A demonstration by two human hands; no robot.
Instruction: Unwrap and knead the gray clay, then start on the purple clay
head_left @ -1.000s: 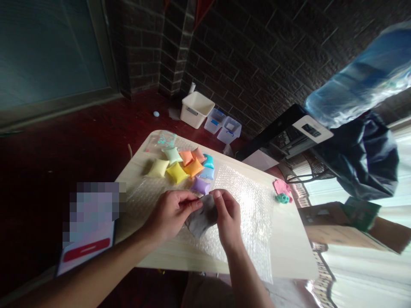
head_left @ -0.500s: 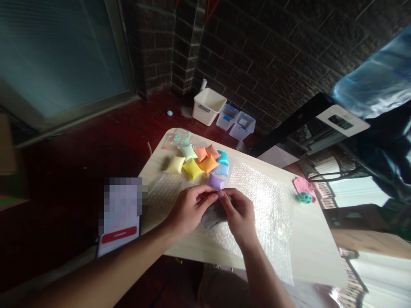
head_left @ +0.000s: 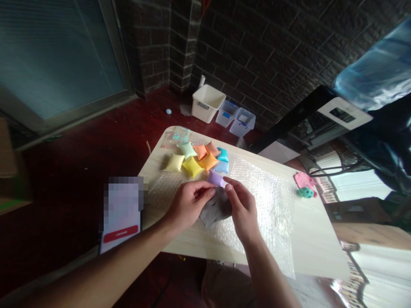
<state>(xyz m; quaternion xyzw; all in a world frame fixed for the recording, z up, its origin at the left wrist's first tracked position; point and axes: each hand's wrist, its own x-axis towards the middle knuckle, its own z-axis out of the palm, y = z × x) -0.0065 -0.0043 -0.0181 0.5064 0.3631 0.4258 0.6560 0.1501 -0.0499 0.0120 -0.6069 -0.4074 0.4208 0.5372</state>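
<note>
A dark grey, flat piece of clay [head_left: 216, 208] with small dents hangs between my hands above the bubble wrap. My left hand [head_left: 189, 201] pinches its upper left edge between thumb and fingers. At its upper right edge is my right hand [head_left: 242, 207], thumb against the clay and index finger a little raised; its other fingers are partly hidden. Just beyond my fingertips lies a purple pillow-shaped packet [head_left: 215, 179]. Behind it are several more packets, among them a yellow one [head_left: 192, 167], an orange one [head_left: 208, 161] and a light blue one [head_left: 221, 166].
Bubble wrap [head_left: 266, 201] covers much of the pale table [head_left: 317, 239]. Pink [head_left: 304, 179] and green [head_left: 305, 193] shaped pieces lie near the right edge. A phone [head_left: 120, 235] stands at the left. On the floor behind are a white basket [head_left: 207, 105] and two clear bins [head_left: 242, 123].
My fingertips have moved apart at the top of the grey clay, the right index finger lifting. More of the clay's surface now shows between my hands.
</note>
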